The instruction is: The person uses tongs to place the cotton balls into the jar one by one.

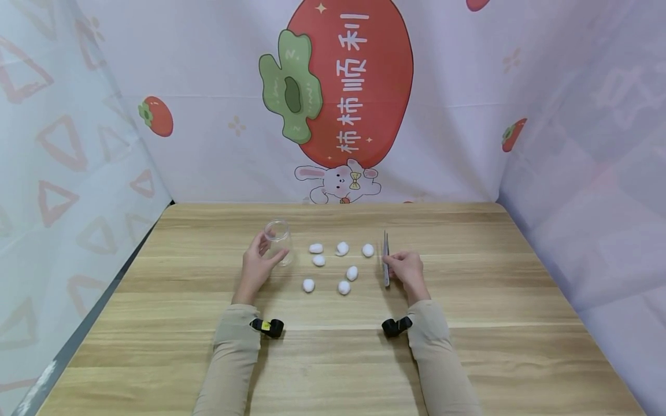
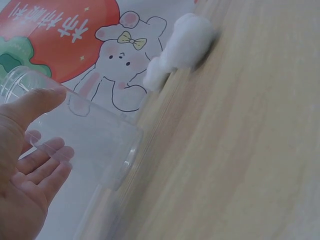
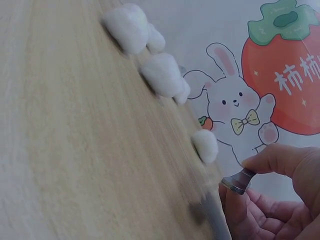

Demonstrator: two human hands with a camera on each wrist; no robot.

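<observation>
From my remote station, I observe two hands above a wood-grain surface point(image 1: 333, 364). The left hand point(image 1: 255, 267) holds the jar point(image 1: 281, 241), thumb on one side of its clear wall and fingers curved about the other; the spread between them matches the jar's width. The jar is upright, mouth facing up, to the left of the cotton balls point(image 1: 342, 248). The right hand point(image 1: 408, 268) is narrow, pinching the tweezers point(image 1: 387, 276) between thumb and fingers. The tweezers lie lengthwise to my view, tips directed toward the backdrop point(image 1: 208, 63) and slightly parted, with nothing between them. I cannot tell whether the tweezers touch the surface. Seven cotton balls lie scattered on the surface between the jar and the tweezers: four toward the backdrop, three nearer to me. Two of the far four sit close together just beside the jar; another is near the tweezers. Each forearm wears a beige sleeve point(image 1: 231, 352), with a black camera point(image 1: 267, 327) at the left wrist and a matching unit at the right. The backdrop displays a red persimmon point(image 1: 374, 75) above a white rabbit point(image 1: 339, 180).
</observation>
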